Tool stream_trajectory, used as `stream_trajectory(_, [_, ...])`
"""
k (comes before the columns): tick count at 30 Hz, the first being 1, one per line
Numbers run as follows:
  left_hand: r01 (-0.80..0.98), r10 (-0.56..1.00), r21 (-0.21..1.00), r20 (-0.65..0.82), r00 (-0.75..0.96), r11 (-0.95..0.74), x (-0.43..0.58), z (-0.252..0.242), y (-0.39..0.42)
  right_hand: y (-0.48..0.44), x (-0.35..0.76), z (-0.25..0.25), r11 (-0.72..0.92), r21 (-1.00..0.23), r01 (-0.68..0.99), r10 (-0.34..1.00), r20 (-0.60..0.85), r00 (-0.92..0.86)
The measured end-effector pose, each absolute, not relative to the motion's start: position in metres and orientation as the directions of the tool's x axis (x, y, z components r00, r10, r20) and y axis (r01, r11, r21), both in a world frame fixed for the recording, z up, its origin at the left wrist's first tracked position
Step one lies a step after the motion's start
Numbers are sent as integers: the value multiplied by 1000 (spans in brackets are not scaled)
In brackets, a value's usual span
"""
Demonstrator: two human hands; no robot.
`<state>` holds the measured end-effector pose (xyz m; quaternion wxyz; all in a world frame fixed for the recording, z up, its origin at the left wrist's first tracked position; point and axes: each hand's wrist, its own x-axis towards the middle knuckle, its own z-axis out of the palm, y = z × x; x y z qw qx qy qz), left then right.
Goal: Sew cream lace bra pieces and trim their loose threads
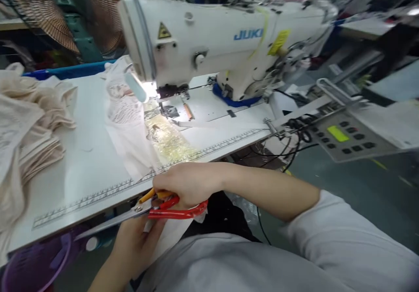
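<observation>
My right hand is closed around the red handles of a pair of scissors, just off the table's front edge. The long metal blades point down to the left. An orange-yellow piece shows by the handles; I cannot tell whether it belongs to the scissors. Below the blades, my left hand has its fingers closed on white fabric that hangs over my lap. A pale garment piece with lace lies on the table beside the sewing machine, with clear yellowish film next to it.
A heap of cream fabric pieces covers the table's left side. Along the front edge runs a printed ruler. A purple basket stands below left, a fan behind. A control panel juts out at right.
</observation>
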<state>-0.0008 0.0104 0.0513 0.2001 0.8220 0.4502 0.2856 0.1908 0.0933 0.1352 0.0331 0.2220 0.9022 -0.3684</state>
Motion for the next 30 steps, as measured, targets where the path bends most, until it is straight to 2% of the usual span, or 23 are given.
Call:
stream_trajectory(3, [615,932,704,215,292,-355,-2,41,10,94,197,133,638,-651,411,368,-211,-906])
stream_trajectory(5, [567,983,810,63,175,-153,-2,41,6,94,199,132,638,-667,384,352,-191,-916])
stream_trajectory(8, [360,963,916,-237,127,178,2,50,1,98,201,132,636,-700,326,319,-147,-936])
stream_trajectory(10, [157,923,942,-324,208,296,7,55,2,101,201,133,621,-711,329,329,-144,-933])
stream_trajectory(13, [-89,907,939,-292,304,332,8,57,4,104,200,136,566,-728,387,376,-190,-907])
stream_trajectory(16, [-193,908,923,-259,330,334,5,56,5,105,197,138,507,-747,431,387,-249,-888])
stream_trajectory(30, [-146,910,923,-307,280,356,10,54,3,101,190,134,618,-685,386,369,-182,-912])
